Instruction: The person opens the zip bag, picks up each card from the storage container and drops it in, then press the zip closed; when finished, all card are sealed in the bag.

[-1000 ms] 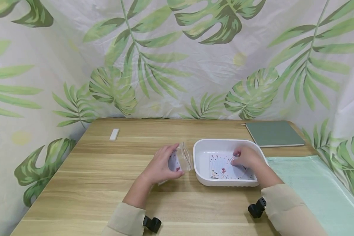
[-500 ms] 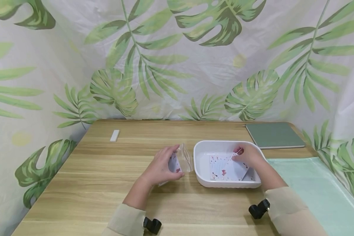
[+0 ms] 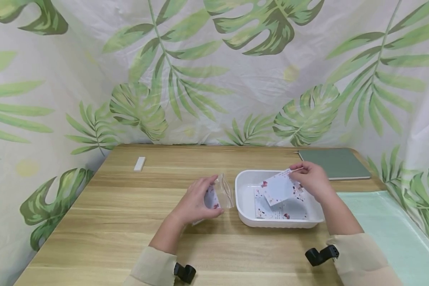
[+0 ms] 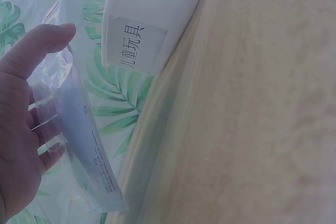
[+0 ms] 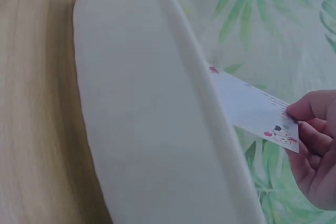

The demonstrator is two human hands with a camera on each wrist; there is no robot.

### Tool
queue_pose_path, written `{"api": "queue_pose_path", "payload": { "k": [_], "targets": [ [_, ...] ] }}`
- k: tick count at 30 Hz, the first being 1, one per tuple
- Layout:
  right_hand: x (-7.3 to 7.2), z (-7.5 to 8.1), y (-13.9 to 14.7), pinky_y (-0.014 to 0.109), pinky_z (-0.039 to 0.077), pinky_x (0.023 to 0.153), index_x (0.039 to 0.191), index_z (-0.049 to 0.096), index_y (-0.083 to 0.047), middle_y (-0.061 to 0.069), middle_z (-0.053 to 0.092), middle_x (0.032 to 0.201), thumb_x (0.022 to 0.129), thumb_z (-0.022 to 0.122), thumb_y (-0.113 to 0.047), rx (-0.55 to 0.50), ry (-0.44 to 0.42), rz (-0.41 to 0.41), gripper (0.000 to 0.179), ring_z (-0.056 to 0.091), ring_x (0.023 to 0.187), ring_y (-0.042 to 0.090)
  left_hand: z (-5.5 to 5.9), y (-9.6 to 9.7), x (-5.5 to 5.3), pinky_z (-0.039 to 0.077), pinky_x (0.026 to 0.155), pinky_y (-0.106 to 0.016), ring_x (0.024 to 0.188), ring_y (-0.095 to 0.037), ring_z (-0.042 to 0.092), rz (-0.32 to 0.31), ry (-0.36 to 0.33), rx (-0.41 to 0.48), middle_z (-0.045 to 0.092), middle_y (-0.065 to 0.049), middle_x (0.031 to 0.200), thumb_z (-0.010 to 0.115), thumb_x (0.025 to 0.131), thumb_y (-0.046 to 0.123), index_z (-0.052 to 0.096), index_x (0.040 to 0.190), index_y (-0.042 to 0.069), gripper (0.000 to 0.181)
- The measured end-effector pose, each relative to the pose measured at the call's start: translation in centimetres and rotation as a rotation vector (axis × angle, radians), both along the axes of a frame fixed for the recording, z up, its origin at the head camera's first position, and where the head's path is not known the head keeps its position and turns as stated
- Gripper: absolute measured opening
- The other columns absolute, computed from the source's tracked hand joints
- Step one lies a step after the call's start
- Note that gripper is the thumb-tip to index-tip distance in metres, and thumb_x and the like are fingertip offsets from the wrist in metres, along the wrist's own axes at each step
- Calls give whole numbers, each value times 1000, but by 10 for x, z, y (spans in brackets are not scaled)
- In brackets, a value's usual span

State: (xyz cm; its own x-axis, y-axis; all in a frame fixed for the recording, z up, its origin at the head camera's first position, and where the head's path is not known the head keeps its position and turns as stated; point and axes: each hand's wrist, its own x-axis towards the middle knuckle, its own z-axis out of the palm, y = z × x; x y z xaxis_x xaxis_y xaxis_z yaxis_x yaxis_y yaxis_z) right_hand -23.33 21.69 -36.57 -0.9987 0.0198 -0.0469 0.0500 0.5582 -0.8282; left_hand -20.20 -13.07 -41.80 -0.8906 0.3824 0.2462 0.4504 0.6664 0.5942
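Over the white tray (image 3: 244,217), the right hand (image 3: 309,178) holds a printed card (image 3: 279,188), thumb and fingers pinched on its corner at the tray's far right side. From that pinch the card reaches left and a little down, toward the tray's left wall; its long axis, as far as the tilt lets one judge, runs that way too, so most of its face lies on the left of the fingertips. That is the relation that counts here: the free end of the card points toward the clear zip bag (image 3: 224,192), which is just left of the tray, with its zip edge turned to the tray's wall.

The left hand (image 3: 196,200) grips this bag, thumb on the near side and fingers behind the film (they show through it in the left wrist view). A printed card or cards can be seen inside. The right hand is the nearer one to the raised card, the left being outside the tray altogether.

Below the raised card, more cards (image 3: 268,210) lie flat on the tray's floor. A paper label (image 4: 134,43) is stuck on the tray's outer wall. Beyond the tray's far right corner lies a green notebook (image 3: 334,163).
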Motion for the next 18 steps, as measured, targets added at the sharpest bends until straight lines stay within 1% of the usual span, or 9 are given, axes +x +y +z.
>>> {"api": "queue_pose_path", "payload": {
  "k": [3, 5, 7, 11, 14, 16, 18],
  "targets": [
    [7, 7, -5, 21, 50, 68, 123, 59, 4, -9, 70, 87, 90, 64, -16, -69, 15, -35, 38, 59, 76, -2, -1, 0, 0, 41, 100, -48, 113, -22, 51, -1, 1, 1, 55, -8, 133, 83, 66, 39, 41, 148, 12, 96],
    [12, 11, -11, 22, 52, 68, 124, 58, 3, -16, 67, 83, 91, 64, -17, -123, 21, -44, 39, 60, 76, -2, -1, 1, -1, 41, 101, -48, 113, -23, 51, -4, 1, -1, 55, -8, 133, 83, 66, 39, 41, 147, 12, 96],
    [17, 13, -19, 23, 54, 68, 125, 57, 3, -20, 66, 81, 92, 65, -18, -179, 26, -42, 39, 61, 76, 0, -2, 1, -1, 41, 100, -47, 113, -22, 51, -3, -1, -7, 55, -8, 133, 84, 66, 39, 41, 148, 12, 96],
    [25, 12, -38, 23, 55, 69, 122, 56, 5, -20, 66, 77, 91, 66, -15, -285, 52, -28, 38, 61, 74, 4, -3, 2, -1, 42, 99, -45, 112, -21, 50, 4, -14, -22, 54, -7, 134, 83, 67, 40, 40, 149, 13, 97],
    [28, 9, -51, 23, 55, 68, 121, 57, 6, -17, 66, 75, 90, 67, -12, -336, 56, -19, 37, 61, 72, 5, -3, 3, -1, 42, 99, -45, 113, -21, 50, 8, -17, -23, 54, -6, 135, 84, 66, 39, 40, 149, 13, 97],
    [30, 7, -58, 23, 55, 66, 120, 58, 5, -15, 67, 76, 90, 67, -12, -339, 40, -13, 36, 62, 71, 7, -3, 3, -1, 41, 102, -47, 116, -22, 50, 11, -18, -21, 54, -7, 135, 84, 66, 38, 40, 149, 13, 97],
    [31, 6, -64, 23, 53, 62, 120, 59, 1, -14, 67, 77, 90, 67, -14, -320, 16, -14, 35, 63, 70, 9, -3, 2, -1, 40, 104, -48, 119, -23, 50, 13, -19, -22, 54, -7, 136, 85, 66, 37, 41, 148, 12, 97]
  ]
}}
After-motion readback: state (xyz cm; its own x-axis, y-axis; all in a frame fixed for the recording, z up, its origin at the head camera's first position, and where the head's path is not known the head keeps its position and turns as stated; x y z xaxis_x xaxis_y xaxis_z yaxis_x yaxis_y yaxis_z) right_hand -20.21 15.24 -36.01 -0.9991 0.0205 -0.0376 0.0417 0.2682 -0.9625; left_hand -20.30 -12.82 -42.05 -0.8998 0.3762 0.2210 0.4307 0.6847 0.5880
